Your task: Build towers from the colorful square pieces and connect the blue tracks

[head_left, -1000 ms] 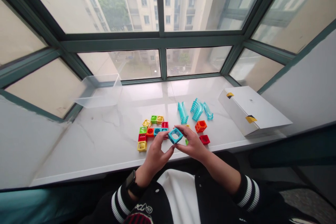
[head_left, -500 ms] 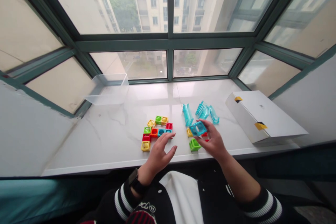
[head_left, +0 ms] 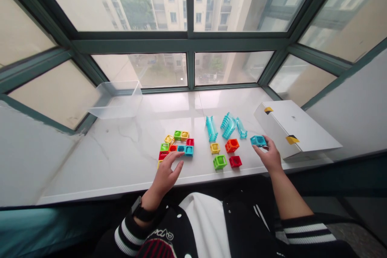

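Note:
My right hand (head_left: 269, 154) grips a light blue hollow cube (head_left: 258, 140) at the right of the marble sill, close to the white box (head_left: 298, 129). My left hand (head_left: 165, 174) rests with fingers spread on the sill, its fingertips at the near edge of a joined cluster of coloured cubes (head_left: 177, 146). Between the hands stand loose cubes: yellow (head_left: 215, 147), orange (head_left: 231, 145), green (head_left: 219, 162) and red (head_left: 235, 161). Behind them lie several turquoise curved track pieces (head_left: 226, 125).
A clear plastic tub (head_left: 116, 100) stands at the back left of the sill (head_left: 127, 157), by the window frame. The flat white box with yellow tape lies at the right end. Windows close off the back.
The light blue cube went from both hands to my right hand alone, which carried it right to beside the white box. My left hand dropped to the cube cluster.

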`<state>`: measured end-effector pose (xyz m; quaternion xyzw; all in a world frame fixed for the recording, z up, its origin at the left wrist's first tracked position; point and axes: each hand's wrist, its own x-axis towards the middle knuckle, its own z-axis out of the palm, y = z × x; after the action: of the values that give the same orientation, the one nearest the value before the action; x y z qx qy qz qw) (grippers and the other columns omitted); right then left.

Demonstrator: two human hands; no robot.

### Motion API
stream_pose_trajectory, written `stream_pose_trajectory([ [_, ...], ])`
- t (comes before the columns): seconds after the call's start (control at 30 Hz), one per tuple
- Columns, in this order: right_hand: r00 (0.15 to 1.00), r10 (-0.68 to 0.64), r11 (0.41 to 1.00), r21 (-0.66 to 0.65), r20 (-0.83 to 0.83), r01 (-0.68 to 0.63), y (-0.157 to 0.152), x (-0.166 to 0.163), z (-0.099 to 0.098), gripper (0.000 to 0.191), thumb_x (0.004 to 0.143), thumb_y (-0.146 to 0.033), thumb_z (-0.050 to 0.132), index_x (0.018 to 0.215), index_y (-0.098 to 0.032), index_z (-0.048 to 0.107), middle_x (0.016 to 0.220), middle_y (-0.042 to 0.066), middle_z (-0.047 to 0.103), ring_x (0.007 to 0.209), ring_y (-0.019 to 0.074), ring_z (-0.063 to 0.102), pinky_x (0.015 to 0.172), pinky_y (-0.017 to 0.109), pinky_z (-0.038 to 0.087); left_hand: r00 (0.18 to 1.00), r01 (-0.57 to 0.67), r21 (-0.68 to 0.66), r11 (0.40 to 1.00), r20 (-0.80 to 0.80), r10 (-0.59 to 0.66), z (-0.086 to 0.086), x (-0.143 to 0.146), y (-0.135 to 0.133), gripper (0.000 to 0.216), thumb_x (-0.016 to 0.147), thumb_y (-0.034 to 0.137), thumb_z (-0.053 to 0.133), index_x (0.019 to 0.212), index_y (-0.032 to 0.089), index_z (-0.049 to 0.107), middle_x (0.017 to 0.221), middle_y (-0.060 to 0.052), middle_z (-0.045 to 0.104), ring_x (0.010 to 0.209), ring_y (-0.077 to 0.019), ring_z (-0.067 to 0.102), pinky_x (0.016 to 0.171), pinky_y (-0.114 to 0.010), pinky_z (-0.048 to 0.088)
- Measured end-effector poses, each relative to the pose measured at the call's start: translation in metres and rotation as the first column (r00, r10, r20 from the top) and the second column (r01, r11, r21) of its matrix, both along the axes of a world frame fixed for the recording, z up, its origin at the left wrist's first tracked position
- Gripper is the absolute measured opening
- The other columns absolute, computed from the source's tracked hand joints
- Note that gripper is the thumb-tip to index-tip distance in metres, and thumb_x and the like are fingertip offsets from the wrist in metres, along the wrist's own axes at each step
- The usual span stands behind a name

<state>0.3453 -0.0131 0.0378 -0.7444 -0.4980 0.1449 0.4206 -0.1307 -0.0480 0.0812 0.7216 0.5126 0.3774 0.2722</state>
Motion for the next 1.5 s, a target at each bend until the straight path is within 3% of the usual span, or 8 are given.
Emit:
stream_pose_trajectory([
  [0.23,0.993,0.095,0.985,-0.15,0.064,-0.085,0.017,0.004,-0.053,0.075,0.074,-0.06,0.073,0.138,-0.022,0.063,0.134,0.014,0.072,0.114,0.0343,0.07,0.097,0.048,0.057,1.0,-0.003,-0.013,1.0,-0.014,0.003,-0.002,-0.001,-0.002,0.03,0.103,0.032,0.057,0.131,0.026,0.068,0.133,-0.009,0.072,0.125,-0.0254,0.067,0.104,-0.042,0.058],
  [0.57,0.98,0.138,0.967,-0.232,0.143,-0.103,0.026,0.009,-0.074,0.074,0.079,-0.055,0.07,0.144,-0.02,0.059,0.132,0.016,0.073,0.119,0.0371,0.069,0.1,0.048,0.055,1.0,-0.017,-0.022,1.0,0.009,0.017,-0.008,-0.005,-0.001,0.03,0.103,0.034,0.058,0.129,0.025,0.069,0.132,-0.009,0.072,0.124,-0.0253,0.068,0.102,-0.041,0.059],
  [0.87,0.977,0.159,0.968,-0.218,0.142,-0.125,0.028,0.015,-0.081,0.075,0.078,-0.058,0.07,0.143,-0.022,0.058,0.134,0.016,0.072,0.12,0.0394,0.068,0.102,0.053,0.055,0.999,-0.022,-0.05,0.999,0.034,0.023,-0.007,-0.002,-0.002,0.029,0.102,0.035,0.059,0.127,0.025,0.069,0.129,-0.009,0.073,0.121,-0.0255,0.069,0.099,-0.041,0.06],
  [1.07,0.989,0.147,0.981,-0.129,0.013,-0.144,0.021,0.016,-0.079,0.093,0.072,-0.063,0.077,0.15,-0.018,0.049,0.146,0.021,0.062,0.126,0.0383,0.066,0.107,0.054,0.054,0.999,-0.018,-0.076,0.997,0.043,0.022,-0.004,-0.002,-0.003,0.028,0.102,0.036,0.059,0.125,0.025,0.07,0.128,-0.008,0.074,0.119,-0.0247,0.07,0.099,-0.04,0.06],
  [1.13,0.995,0.099,0.991,-0.094,-0.001,-0.099,0.011,0.017,-0.076,0.087,0.075,-0.063,0.076,0.145,-0.018,0.052,0.14,0.021,0.064,0.123,0.0373,0.066,0.103,0.053,0.056,0.998,-0.023,-0.082,0.996,0.048,0.027,-0.005,-0.003,-0.003,0.028,0.102,0.036,0.059,0.125,0.025,0.07,0.127,-0.008,0.074,0.119,-0.0248,0.07,0.099,-0.04,0.06],
  [1.27,0.999,0.037,0.999,-0.029,0.036,-0.036,-0.013,0.011,-0.062,0.052,0.085,-0.06,0.069,0.12,-0.021,0.066,0.114,0.014,0.072,0.107,0.0323,0.07,0.093,0.048,0.059,0.998,-0.028,-0.09,0.996,0.051,0.033,-0.007,-0.004,-0.002,0.028,0.102,0.037,0.059,0.125,0.025,0.07,0.126,-0.009,0.074,0.117,-0.025,0.071,0.099,-0.041,0.06],
  [1.37,0.98,0.2,0.979,-0.045,0.018,-0.2,-0.024,-0.003,-0.051,0.04,0.091,-0.057,0.066,0.112,-0.023,0.07,0.106,0.01,0.073,0.092,0.0271,0.071,0.083,0.043,0.06,0.998,-0.026,-0.092,0.995,0.053,0.031,-0.008,-0.003,-0.001,0.029,0.102,0.038,0.058,0.125,0.026,0.07,0.125,-0.008,0.075,0.115,-0.0244,0.072,0.1,-0.042,0.059],
  [1.5,0.901,0.433,0.898,-0.07,-0.023,-0.434,-0.026,-0.022,-0.046,0.041,0.093,-0.054,0.068,0.122,-0.025,0.074,0.114,0.009,0.072,0.094,0.0254,0.072,0.076,0.039,0.062,0.998,-0.024,-0.084,0.996,0.055,0.028,-0.008,-0.002,-0.001,0.029,0.102,0.038,0.058,0.126,0.026,0.07,0.125,-0.008,0.074,0.116,-0.0245,0.071,0.1,-0.042,0.06],
])
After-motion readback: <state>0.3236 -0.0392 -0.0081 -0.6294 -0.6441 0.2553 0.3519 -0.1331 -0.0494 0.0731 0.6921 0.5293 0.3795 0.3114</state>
